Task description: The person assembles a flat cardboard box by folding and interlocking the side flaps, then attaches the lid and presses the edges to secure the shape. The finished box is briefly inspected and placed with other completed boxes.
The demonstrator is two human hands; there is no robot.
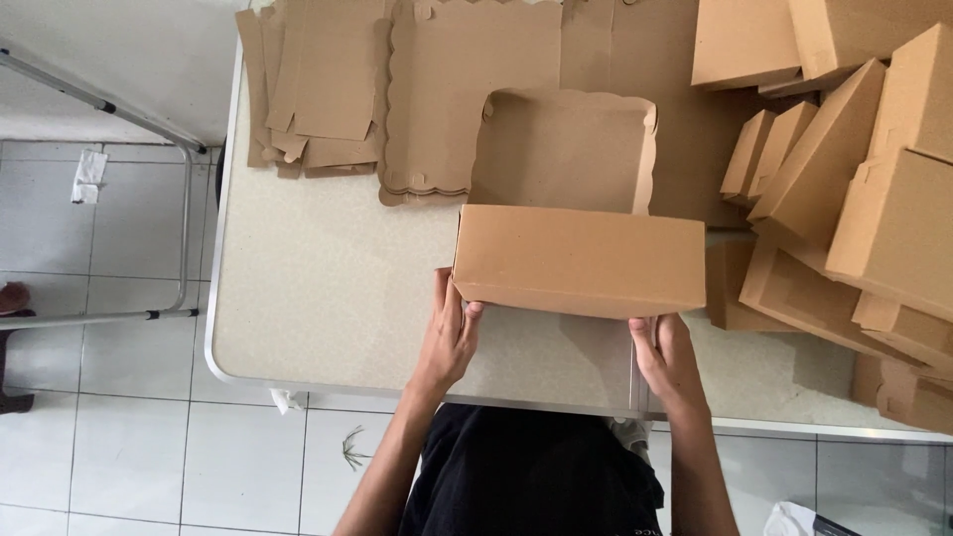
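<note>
Kraft box [581, 258] held above table [318, 288] near edge, lid flap up at far side. Long axis left-right. Left hand [452, 333] clamped on left end, right hand [665, 352] on right end; both equally near. Flat blanks [328, 89] stacked far left, folded boxes [874, 179] piled right.

Bare forearms, no sleeves visible; black top [531, 476]; left hand [449, 337], right hand [667, 359] ringless.
</note>
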